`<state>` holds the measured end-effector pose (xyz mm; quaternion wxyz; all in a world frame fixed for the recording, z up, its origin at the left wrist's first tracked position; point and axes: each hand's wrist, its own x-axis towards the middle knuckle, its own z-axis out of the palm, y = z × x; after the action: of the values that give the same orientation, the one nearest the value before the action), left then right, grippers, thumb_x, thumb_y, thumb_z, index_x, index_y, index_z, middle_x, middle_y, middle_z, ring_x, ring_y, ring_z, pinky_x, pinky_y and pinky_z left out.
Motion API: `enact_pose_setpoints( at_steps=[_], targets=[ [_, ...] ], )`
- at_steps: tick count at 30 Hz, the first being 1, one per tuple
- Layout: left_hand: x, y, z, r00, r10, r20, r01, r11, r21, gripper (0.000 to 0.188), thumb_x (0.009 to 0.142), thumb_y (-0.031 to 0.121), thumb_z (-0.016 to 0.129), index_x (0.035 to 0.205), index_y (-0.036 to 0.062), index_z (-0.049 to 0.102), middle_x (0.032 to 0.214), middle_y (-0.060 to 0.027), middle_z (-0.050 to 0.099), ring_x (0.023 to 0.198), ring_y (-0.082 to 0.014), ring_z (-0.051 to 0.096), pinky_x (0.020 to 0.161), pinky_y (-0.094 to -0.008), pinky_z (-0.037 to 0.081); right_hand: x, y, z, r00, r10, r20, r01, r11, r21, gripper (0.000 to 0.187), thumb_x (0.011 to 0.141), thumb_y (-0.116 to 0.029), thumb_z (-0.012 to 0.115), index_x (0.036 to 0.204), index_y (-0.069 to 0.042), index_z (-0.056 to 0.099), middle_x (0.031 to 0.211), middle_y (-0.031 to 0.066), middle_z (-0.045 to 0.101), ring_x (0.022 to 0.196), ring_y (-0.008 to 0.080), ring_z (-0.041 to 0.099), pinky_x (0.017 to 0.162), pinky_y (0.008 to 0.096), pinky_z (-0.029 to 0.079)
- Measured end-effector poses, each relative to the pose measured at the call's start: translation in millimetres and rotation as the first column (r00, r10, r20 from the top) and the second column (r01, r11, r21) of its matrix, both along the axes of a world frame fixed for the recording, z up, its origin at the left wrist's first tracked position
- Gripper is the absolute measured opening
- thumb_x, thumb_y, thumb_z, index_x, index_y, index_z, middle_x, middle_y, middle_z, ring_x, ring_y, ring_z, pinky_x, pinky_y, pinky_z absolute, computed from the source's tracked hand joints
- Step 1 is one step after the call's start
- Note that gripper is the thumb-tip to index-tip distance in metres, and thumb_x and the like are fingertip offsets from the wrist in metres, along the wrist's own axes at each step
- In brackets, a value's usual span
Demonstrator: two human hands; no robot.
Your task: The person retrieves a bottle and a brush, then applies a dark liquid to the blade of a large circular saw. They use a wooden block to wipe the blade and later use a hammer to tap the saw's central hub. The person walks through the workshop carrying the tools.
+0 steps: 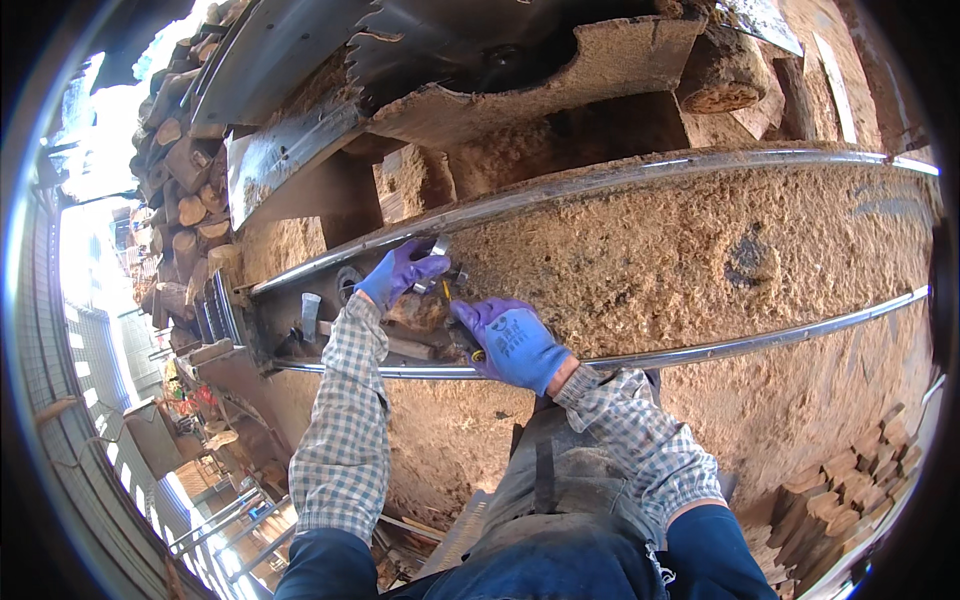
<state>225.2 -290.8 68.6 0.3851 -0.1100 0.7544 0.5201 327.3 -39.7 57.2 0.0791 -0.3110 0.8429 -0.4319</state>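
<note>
Metal piece (pixel 440 246), silver and rounded, sat just off centre toward 11 o'clock, over the dark end of a channel between two rails. Left hand (pixel 403 272), gloved, had its grip clamped on the piece, fingers wrapped over it. Right hand (pixel 512 340), also gloved, lay near centre toward 5 o'clock; its grip appeared closed around a yellow-and-dark tool (pixel 446 290), kind unclear because the fingers covered most of it. Contact between tool and piece: could not tell.

Surroundings: stick of wood (pixel 408 347) below the left hand, toward 8 o'clock; pale flat-ended tool (pixel 311 305) at 9 o'clock; thick sawdust (pixel 620 250) along the channel toward 3 o'clock; toothed metal disc (pixel 430 50), apparently a saw blade, at 12 o'clock; log pile (pixel 190 190) at 10 o'clock.

Step in hand, by judgement: close two-handed work on the metal piece. Next move, as judged, called for a steady left hand and careful alignment by the right.
</note>
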Motion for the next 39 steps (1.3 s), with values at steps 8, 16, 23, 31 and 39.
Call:
enact_pose_setpoints(
  at_steps=[8, 16, 23, 31, 39],
  targets=[
    [-0.9, -13.9, -10.0, 0.999, -0.025, 0.022, 0.025, 0.999, 0.032, 0.078, 0.083, 0.042, 0.079, 0.139, -0.0001, 0.044, 0.128, -0.0146, 0.06, 0.114, -0.0233, 0.063, 0.098, -0.0349, 0.052, -7.5, -11.3, 3.2, 0.982, 0.049, 0.184, -0.073, 0.989, 0.128, 0.08, 0.076, -0.038, 0.071, 0.144, -0.006, 0.044, 0.12, 0.0141, 0.061, 0.106, 0.0297, 0.06, 0.092, 0.0433, 0.047],
    [-8.7, -1.2, -1.4, 0.999, -0.033, 0.037, 0.034, 0.999, -0.042, 0.061, 0.085, 0.032, 0.08, 0.132, 0.0032, 0.055, 0.122, -0.0078, 0.063, 0.106, -0.0167, 0.06, 0.09, -0.0334, 0.049, -9.6, -13.1, -1.8, 0.986, 0.001, 0.168, -0.027, 0.988, 0.154, 0.079, 0.077, -0.04, 0.071, 0.143, -0.005, 0.044, 0.116, 0.0141, 0.062, 0.105, 0.0288, 0.06, 0.089, 0.0425, 0.048],
    [-7.9, 3.4, 3.1, 1.0, -0.012, 0.0, 0.012, 1.0, -0.027, 0.061, 0.084, 0.033, 0.081, 0.13, 0.0033, 0.056, 0.118, -0.0067, 0.063, 0.106, -0.017, 0.059, 0.091, -0.0327, 0.048, -10.0, -9.3, -2.6, 0.991, 0.042, 0.126, -0.056, 0.992, 0.111, 0.08, 0.079, -0.044, 0.07, 0.144, -0.005, 0.044, 0.111, 0.0138, 0.062, 0.099, 0.028, 0.06, 0.085, 0.0416, 0.049],
    [-7.0, 5.9, 4.8, 1.0, 0.005, -0.027, -0.005, 1.0, -0.002, 0.059, 0.085, 0.034, 0.08, 0.129, 0.0025, 0.057, 0.116, -0.0062, 0.064, 0.105, -0.0163, 0.059, 0.09, -0.0317, 0.048, -3.5, -15.3, -4.3, 1.0, 0.012, 0.005, -0.013, 0.987, 0.159, 0.084, 0.079, -0.046, 0.069, 0.146, -0.005, 0.04, 0.108, 0.014, 0.062, 0.095, 0.028, 0.06, 0.081, 0.0419, 0.049],
    [-9.8, 4.0, 3.6, 1.0, -0.029, -0.008, 0.029, 0.999, -0.042, 0.056, 0.086, 0.035, 0.079, 0.126, 0.0022, 0.059, 0.111, -0.0054, 0.065, 0.1, -0.0146, 0.06, 0.087, -0.0304, 0.049, -6.6, -15.0, -10.2, 0.998, 0.018, 0.06, -0.03, 0.979, 0.203, 0.082, 0.079, -0.048, 0.07, 0.143, -0.005, 0.045, 0.103, 0.0144, 0.063, 0.093, 0.0292, 0.06, 0.078, 0.0427, 0.049]
  ],
)
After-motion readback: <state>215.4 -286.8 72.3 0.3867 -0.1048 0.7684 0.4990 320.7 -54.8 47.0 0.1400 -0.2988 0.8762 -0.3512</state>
